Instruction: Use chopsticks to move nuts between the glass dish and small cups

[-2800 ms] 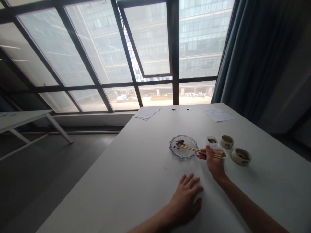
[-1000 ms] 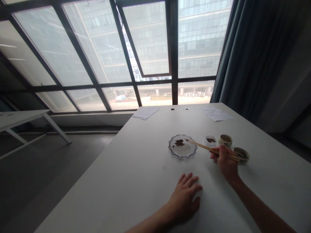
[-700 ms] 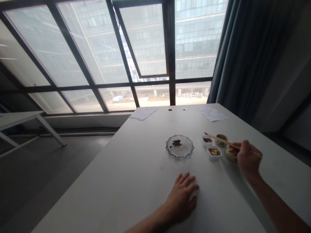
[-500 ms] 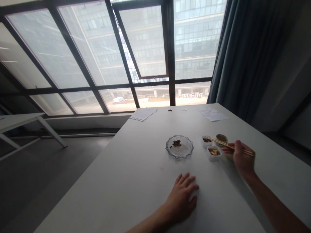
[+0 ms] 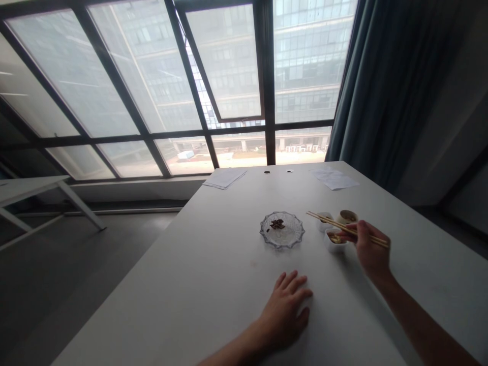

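Observation:
My right hand (image 5: 370,250) grips a pair of chopsticks (image 5: 331,221), their tips pointing left between the small cups and the glass plate. Whether the tips pinch anything is too small to tell. Under the chopsticks stand a white square cup (image 5: 335,246) with pale yellowish pieces and another small white cup (image 5: 322,226), partly covered. Behind my hand sits a round brownish cup (image 5: 347,215). A scalloped clear glass plate (image 5: 293,239) bears a little heap of dark brown pieces (image 5: 278,223). My left hand (image 5: 286,305) lies flat on the table, fingers spread, nearer to me than the plate.
The white table (image 5: 183,284) reaches toward the windows. Paper sheets lie at its far left (image 5: 225,178) and papers (image 5: 335,179) at its far right. A dark curtain (image 5: 366,101) hangs at the right, and another white table (image 5: 30,190) stands at the left.
My right hand has moved left with the chopsticks. Their tips have gone from over the small white cup to nearer the glass plate. My left hand stays put.

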Motion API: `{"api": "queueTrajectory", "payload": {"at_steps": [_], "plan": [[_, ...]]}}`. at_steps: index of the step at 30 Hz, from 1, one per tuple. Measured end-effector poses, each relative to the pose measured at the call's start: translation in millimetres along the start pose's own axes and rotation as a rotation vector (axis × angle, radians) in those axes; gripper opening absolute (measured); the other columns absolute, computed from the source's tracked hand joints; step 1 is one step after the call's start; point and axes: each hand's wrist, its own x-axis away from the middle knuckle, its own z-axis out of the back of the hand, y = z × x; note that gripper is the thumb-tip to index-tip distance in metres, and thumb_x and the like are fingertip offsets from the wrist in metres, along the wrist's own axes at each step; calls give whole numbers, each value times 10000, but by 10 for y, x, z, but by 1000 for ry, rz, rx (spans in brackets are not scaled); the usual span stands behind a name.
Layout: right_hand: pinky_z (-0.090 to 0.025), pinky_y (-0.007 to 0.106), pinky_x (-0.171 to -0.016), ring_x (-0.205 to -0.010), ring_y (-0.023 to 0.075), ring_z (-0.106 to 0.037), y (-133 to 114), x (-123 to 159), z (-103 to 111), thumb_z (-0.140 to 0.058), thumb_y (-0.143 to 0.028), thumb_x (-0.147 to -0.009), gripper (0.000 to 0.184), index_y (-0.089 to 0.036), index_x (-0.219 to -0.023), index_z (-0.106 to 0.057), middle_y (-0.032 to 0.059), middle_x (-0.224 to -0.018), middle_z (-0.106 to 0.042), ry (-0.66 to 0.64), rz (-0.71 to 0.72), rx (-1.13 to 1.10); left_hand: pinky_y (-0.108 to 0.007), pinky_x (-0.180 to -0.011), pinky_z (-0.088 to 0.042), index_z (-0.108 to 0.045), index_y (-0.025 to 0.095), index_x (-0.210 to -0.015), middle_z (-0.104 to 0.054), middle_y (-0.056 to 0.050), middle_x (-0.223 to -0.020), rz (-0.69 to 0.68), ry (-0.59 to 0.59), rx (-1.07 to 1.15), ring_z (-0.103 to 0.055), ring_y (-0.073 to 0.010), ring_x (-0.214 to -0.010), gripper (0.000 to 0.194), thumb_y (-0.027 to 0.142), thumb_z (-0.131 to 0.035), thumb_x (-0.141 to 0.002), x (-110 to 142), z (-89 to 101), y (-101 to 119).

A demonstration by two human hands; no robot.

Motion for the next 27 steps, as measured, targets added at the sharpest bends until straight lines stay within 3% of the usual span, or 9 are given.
{"api": "queueTrajectory", "payload": {"at_steps": [7, 12, 18, 27], "plan": [[-655, 358, -669, -707, 261, -778, 64, 329, -529, -663, -626, -861, 465, -167, -846, -730, 97, -765, -773, -377, -73, -25, -538, -1253, -195, -577, 326, -1302, -478, -4, -1557, -13, 5, -17, -340, -284, -1490, 372, 340, -601, -930, -1, 3, 16], [-639, 361, -643, -722, 274, -772, 216, 342, -797, -672, -612, -860, 442, -174, -838, -734, 109, -772, -774, -528, -94, -3, -545, -1249, -202, -574, 327, -1303, -481, -13, -1554, -19, 14, -30, -347, -285, -1485, 374, 346, -599, -930, 0, -14, 11], [-618, 355, -647, -677, 248, -751, 326, 283, -938, -672, -617, -859, 457, -164, -817, -722, 100, -748, -763, -601, -80, 30, -546, -1247, -209, -563, 328, -1316, -479, -12, -1557, -24, 10, -31, -340, -288, -1490, 374, 370, -580, -944, 3, -45, -14], [-533, 281, -524, -542, 187, -671, 349, 246, -955, -639, -683, -842, 525, -168, -783, -718, 81, -673, -743, -565, -62, 73, -559, -1249, -194, -565, 321, -1325, -474, -20, -1561, -13, -9, -28, -326, -297, -1494, 392, 368, -587, -936, 0, -26, 1]]}}
